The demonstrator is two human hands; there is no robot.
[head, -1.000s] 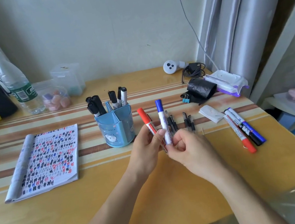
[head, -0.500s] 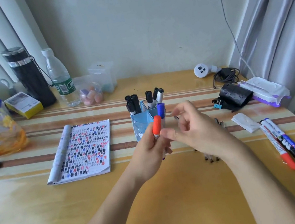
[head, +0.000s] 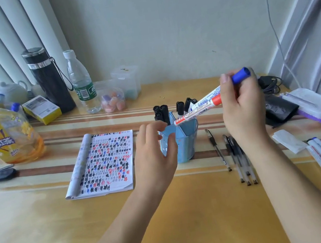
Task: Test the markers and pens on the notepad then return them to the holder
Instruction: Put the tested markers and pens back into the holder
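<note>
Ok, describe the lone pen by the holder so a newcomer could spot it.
Find the blue holder in the middle of the table. Just right of it, the lone pen lies nearest the holder. It lies by itself, while the three pens further right are bunched together.

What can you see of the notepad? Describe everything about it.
The notepad is a white paper pad lying flat on the striped table, left of the blue pen holder. Pages are rolled back along its left edge. The open page is covered in rows of black, red and blue hash marks.
</note>
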